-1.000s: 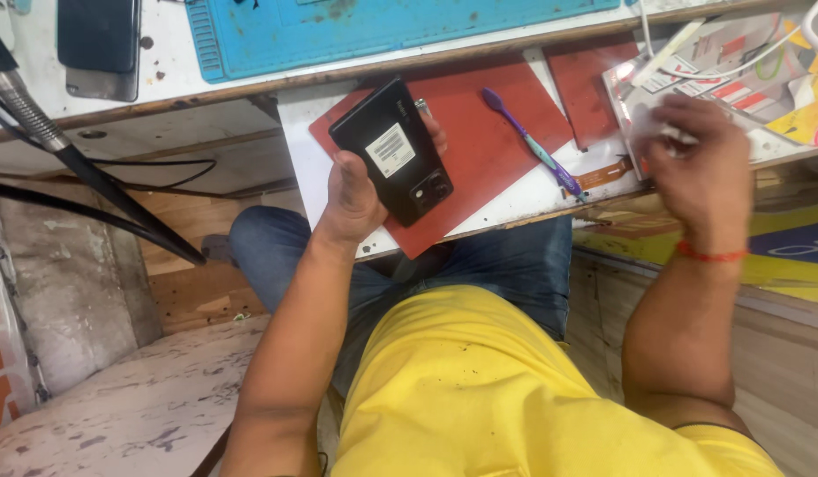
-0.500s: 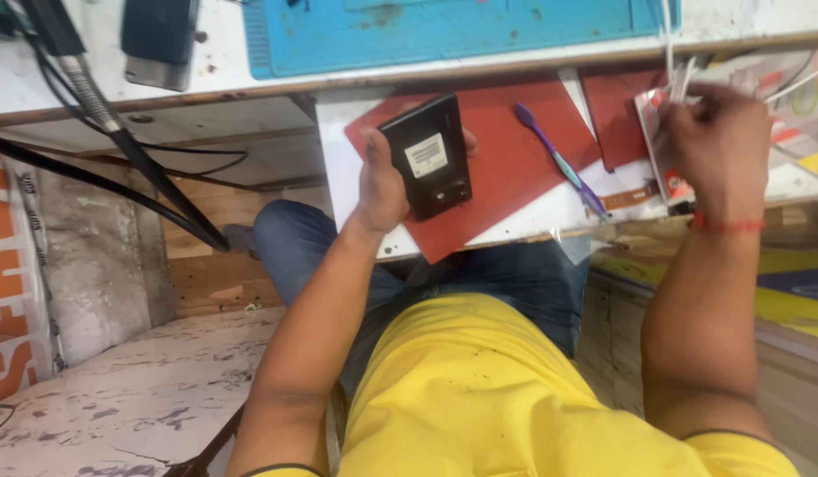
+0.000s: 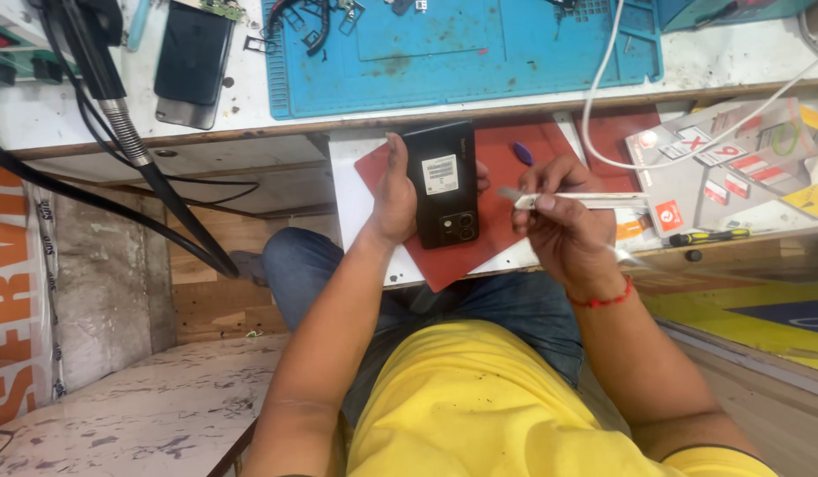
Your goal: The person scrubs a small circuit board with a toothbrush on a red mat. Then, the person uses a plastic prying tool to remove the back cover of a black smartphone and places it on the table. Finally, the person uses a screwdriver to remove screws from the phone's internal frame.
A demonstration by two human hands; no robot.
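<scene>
My left hand (image 3: 397,196) grips a black smartphone (image 3: 443,184), back side up, with a white sticker and a camera cluster showing. It is held over a red mat (image 3: 502,231) on a pull-out shelf. My right hand (image 3: 564,221) holds a thin white, blade-tipped tool (image 3: 575,200), its metal tip pointing left toward the phone's right edge. A purple-handled tool (image 3: 523,153) lies on the red mat, mostly hidden behind my right hand.
A blue work mat (image 3: 480,53) with small parts covers the bench above. Another dark phone (image 3: 192,62) lies at upper left beside black cables (image 3: 135,159). White cables (image 3: 603,106), sticker sheets (image 3: 736,163) and a yellow-handled screwdriver (image 3: 708,237) are at right.
My right hand came away from the stickers at the right and now holds the white tool next to the phone. The phone has turned more upright in my left hand.
</scene>
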